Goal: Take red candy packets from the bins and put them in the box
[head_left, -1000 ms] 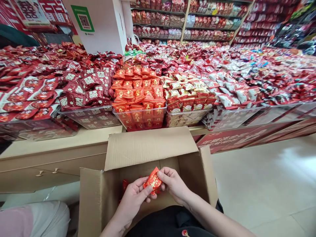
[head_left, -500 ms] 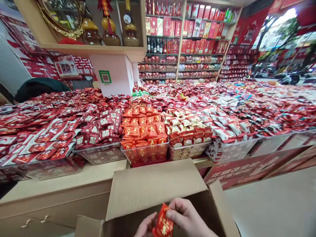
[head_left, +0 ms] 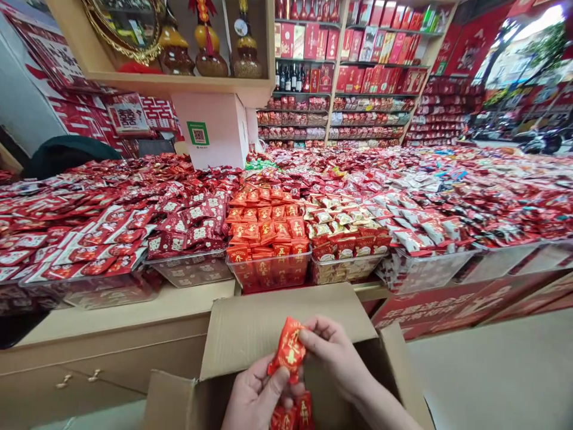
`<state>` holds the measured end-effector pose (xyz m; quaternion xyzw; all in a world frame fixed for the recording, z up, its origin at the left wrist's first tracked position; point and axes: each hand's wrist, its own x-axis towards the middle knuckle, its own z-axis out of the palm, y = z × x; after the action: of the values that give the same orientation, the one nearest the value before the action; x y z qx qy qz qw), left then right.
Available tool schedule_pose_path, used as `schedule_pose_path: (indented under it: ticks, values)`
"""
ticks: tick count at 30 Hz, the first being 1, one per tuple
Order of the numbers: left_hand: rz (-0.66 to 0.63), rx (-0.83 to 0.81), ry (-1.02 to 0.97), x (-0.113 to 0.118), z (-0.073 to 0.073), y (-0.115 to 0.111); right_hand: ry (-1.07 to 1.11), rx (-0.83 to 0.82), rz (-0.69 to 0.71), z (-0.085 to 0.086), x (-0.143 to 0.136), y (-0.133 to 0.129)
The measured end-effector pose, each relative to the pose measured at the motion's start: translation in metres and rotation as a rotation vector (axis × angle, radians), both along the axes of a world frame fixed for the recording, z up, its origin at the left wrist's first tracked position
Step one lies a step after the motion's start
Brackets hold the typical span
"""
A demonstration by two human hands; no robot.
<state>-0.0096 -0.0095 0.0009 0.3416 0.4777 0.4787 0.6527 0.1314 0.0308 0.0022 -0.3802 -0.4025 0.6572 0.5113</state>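
Note:
A red packet with gold lettering [head_left: 290,349] is pinched between my two hands above an open cardboard box [head_left: 286,325]. My left hand [head_left: 257,391] grips its lower end with the thumb on the front. My right hand [head_left: 329,346] pinches its upper right edge between thumb and fingers. Below my left hand's fingers, more red packets [head_left: 304,409] show at the bottom of the view; whether that hand also holds them I cannot tell. Past the box flap stands a clear bin of orange-red packets [head_left: 271,269].
Clear bins of maroon packets [head_left: 190,269], cream and red packets [head_left: 351,269] and white-red packets [head_left: 432,269] line the counter. A wooden drawer cabinet [head_left: 107,352] is at the left, and a pillar [head_left: 215,128] rises behind the heaps.
Both hands have risen with the red packet, which is now more upright and fully visible. More red packets have come into view under my left hand. The camera view has shifted slightly.

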Motion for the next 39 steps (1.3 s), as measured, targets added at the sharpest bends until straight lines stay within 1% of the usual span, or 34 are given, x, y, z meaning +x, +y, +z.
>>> schedule_pose_path:
  ticks: [4,6,9,11,13,16,18,22,23,25,28,32,39]
  values:
    - [0.057,0.028,-0.027,0.005,0.009,-0.003,-0.095,0.123,-0.016,0.015,0.005,0.001]
    - [0.066,0.066,-0.011,0.003,0.010,-0.004,-0.192,0.258,-0.044,0.020,0.007,-0.002]
    - [0.020,0.129,0.019,-0.003,0.010,-0.003,-0.360,0.520,-0.119,0.028,0.009,-0.009]
    - [-0.025,0.149,0.019,-0.008,0.009,-0.003,-0.428,0.662,-0.140,0.034,0.009,-0.015]
    - [-0.052,0.159,-0.006,-0.010,0.008,-0.003,-0.455,0.771,-0.148,0.039,0.009,-0.020]
    - [-0.029,0.184,-0.036,-0.009,0.007,-0.006,-0.476,0.879,-0.161,0.046,0.008,-0.025]
    - [-0.005,0.264,-0.012,-0.007,0.008,-0.007,-0.497,0.917,-0.155,0.048,0.008,-0.027]
    - [0.017,0.581,0.108,-0.010,0.013,-0.007,-0.550,0.982,-0.127,0.050,0.007,-0.030]
    - [0.014,0.638,0.143,-0.011,0.015,-0.007,-0.557,0.991,-0.131,0.050,0.007,-0.031]
    - [0.002,0.697,0.202,-0.014,0.017,-0.006,-0.563,0.996,-0.137,0.050,0.007,-0.032]
    - [0.004,0.718,0.240,-0.017,0.018,-0.006,-0.573,1.009,-0.132,0.048,0.008,-0.033]
    - [0.010,0.717,0.238,-0.019,0.015,-0.005,-0.599,1.066,-0.147,0.047,0.009,-0.032]
    - [0.024,0.640,0.251,-0.021,0.013,-0.004,-0.577,1.070,-0.154,0.041,0.009,-0.027]
